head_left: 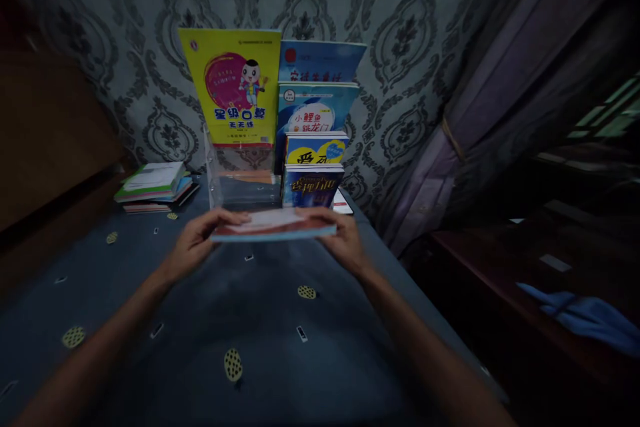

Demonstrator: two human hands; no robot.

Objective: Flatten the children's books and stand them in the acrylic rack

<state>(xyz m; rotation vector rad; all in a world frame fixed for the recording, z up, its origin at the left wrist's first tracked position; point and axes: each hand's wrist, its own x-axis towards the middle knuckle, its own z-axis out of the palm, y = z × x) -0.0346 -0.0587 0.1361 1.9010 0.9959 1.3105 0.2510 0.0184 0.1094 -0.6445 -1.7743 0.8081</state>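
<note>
Book (274, 232) in front of clear rack (211, 173)

We are holding its opposite ends clamped, one in our left hand (199, 240), one in our right hand (349, 243). We are judging it light, bendable, perhaps slick; those side edges are probably offering steady hold.

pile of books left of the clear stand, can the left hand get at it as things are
Probably not straight away: the left hand grips one end of a book, with the right hand at the other. Were it freed, the way over the patterned cloth to the pile looks open.
</note>
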